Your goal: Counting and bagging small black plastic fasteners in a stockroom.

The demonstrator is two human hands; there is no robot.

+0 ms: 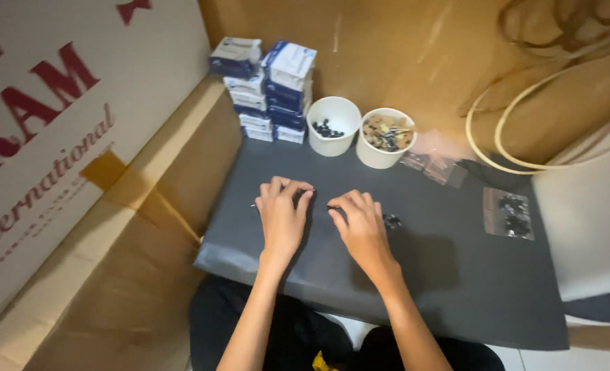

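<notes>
My left hand (282, 215) rests palm down on a dark grey sheet (456, 275), fingers curled over a small dark item I cannot make out. My right hand (360, 223) lies beside it, fingertips pinched near a small black piece. A few tiny black clips (391, 221) lie just right of my right hand. Whether either hand grips anything is hidden by the fingers.
Two white cups stand at the sheet's far edge: one (333, 125) with black pieces, one (385, 137) with tan and silver pieces. Stacked blue-and-white small boxes (269, 89) sit to their left. Clear bags (508, 213) lie to the right. Cardboard boxes (78, 137) line the left side.
</notes>
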